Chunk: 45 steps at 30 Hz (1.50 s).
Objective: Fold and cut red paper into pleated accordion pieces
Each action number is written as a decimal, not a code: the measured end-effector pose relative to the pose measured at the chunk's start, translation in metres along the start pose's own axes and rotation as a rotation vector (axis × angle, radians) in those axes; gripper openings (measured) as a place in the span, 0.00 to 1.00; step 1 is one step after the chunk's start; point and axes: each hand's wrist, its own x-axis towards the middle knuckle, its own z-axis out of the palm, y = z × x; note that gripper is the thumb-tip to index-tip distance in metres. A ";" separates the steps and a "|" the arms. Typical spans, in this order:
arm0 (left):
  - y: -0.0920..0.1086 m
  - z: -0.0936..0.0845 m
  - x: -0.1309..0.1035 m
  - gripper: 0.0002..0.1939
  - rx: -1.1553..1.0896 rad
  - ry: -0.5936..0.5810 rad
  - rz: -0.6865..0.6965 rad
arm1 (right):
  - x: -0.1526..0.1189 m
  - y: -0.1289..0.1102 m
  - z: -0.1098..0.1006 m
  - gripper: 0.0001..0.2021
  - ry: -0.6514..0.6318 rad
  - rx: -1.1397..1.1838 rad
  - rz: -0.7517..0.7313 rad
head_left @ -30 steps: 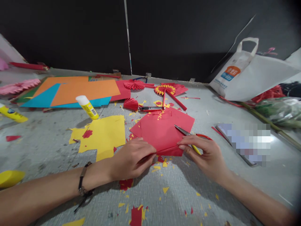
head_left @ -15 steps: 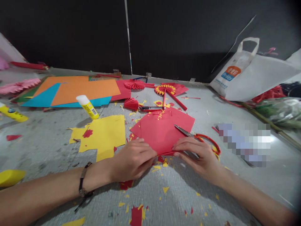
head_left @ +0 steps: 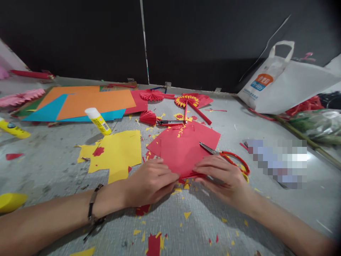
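A sheet of red paper [head_left: 179,154] lies in front of me, its near edge turned up in a narrow fold. My left hand [head_left: 153,181] is closed on the left end of that edge, fingertips pressed together. At the right part of the fold, my right hand [head_left: 221,179] has the edge between thumb and fingers. Orange-handled scissors [head_left: 234,158] lie partly under and beyond my right hand, blades apart over the red paper. Beyond the sheet rests a box cutter [head_left: 172,122]. My hands hide the ends of the fold.
Yellow paper [head_left: 122,149] and a glue stick [head_left: 98,121] lie left. Orange sheets [head_left: 97,103] are stacked behind. Red pleated fans [head_left: 151,95] lie at the back near a black panel [head_left: 106,42]. A white bag [head_left: 274,85] stands at right. Paper scraps [head_left: 154,243] litter the front.
My right hand has moved slightly left along the paper's near edge, its thumb now farther from its fingers. My left hand stays almost in place.
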 end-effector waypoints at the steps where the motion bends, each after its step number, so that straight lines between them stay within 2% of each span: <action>1: 0.000 0.000 0.000 0.12 0.011 -0.003 0.013 | 0.000 -0.001 0.001 0.12 -0.010 -0.022 -0.010; 6: 0.000 -0.002 0.001 0.16 0.049 -0.024 0.072 | -0.003 0.000 0.004 0.11 -0.073 -0.031 -0.120; 14: 0.001 -0.001 0.002 0.15 0.078 0.004 0.080 | -0.008 0.001 0.005 0.11 -0.055 -0.089 -0.123; 21: -0.003 0.002 0.000 0.11 0.029 0.053 -0.032 | -0.005 0.015 -0.006 0.12 0.061 -0.147 -0.065; 28: -0.005 0.001 0.001 0.10 -0.088 0.028 -0.091 | -0.007 0.022 -0.010 0.13 0.054 -0.178 -0.059; 31: -0.005 0.002 0.000 0.09 -0.085 0.050 -0.095 | -0.005 0.020 -0.011 0.18 0.063 -0.195 -0.045; 34: -0.005 0.002 -0.001 0.13 -0.113 0.108 -0.117 | -0.001 0.012 -0.012 0.20 0.143 -0.238 0.009; 37: -0.005 -0.001 -0.001 0.19 -0.135 0.165 -0.110 | 0.000 -0.003 -0.009 0.14 0.279 -0.262 0.075; 39: -0.003 -0.005 0.000 0.19 -0.150 0.147 -0.085 | -0.002 -0.014 -0.006 0.11 0.219 -0.207 0.089; 42: -0.001 -0.012 0.005 0.21 -0.215 0.018 -0.003 | -0.008 -0.026 0.000 0.15 -0.005 -0.102 0.108; 45: 0.001 -0.016 0.009 0.25 -0.282 -0.096 0.098 | -0.011 -0.030 0.003 0.19 -0.060 -0.077 0.131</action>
